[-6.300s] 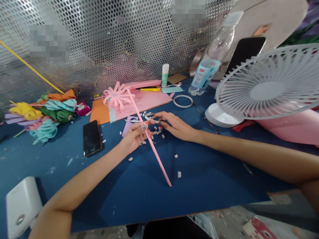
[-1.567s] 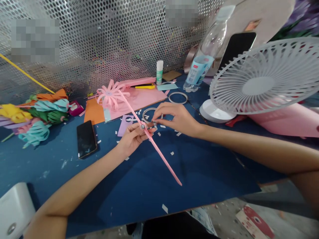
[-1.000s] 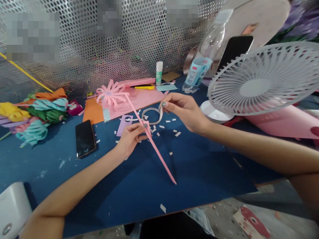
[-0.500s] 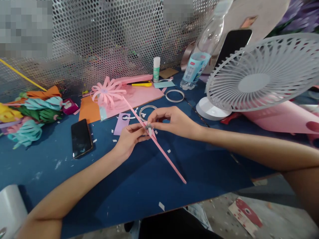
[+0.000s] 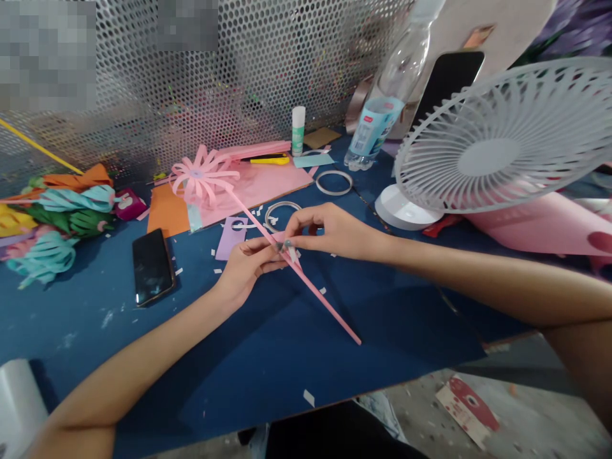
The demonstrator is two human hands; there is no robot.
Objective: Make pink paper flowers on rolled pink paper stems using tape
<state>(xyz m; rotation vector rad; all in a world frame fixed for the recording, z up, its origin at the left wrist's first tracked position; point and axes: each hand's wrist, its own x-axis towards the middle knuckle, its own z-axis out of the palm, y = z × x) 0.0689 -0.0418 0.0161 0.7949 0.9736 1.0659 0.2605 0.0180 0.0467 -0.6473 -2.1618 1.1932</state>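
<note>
A thin pink stick (image 5: 329, 309) slants across the middle of the view, its upper end reaching a pink paper flower (image 5: 201, 175) with looped petals. My left hand (image 5: 246, 264) is closed on the stick near its middle. Beside it, my right hand (image 5: 329, 233) pinches at a small pink paper piece (image 5: 292, 256) with a white patch, which lies against the stick. The fingertips of both hands nearly meet there, and they partly hide the paper piece.
On the blue table (image 5: 287, 363) lie a black phone (image 5: 153, 266), purple paper (image 5: 231, 239), tape rings (image 5: 335, 183) and a yellow cutter (image 5: 270, 160). Behind stand a glue stick (image 5: 298, 131) and a bottle (image 5: 375, 124). A white fan (image 5: 492, 156) is at right, paper flowers (image 5: 48, 255) at left.
The stick's lower end has shifted slightly right and up. My right hand has moved a little up and left, still pinching at the paper piece.
</note>
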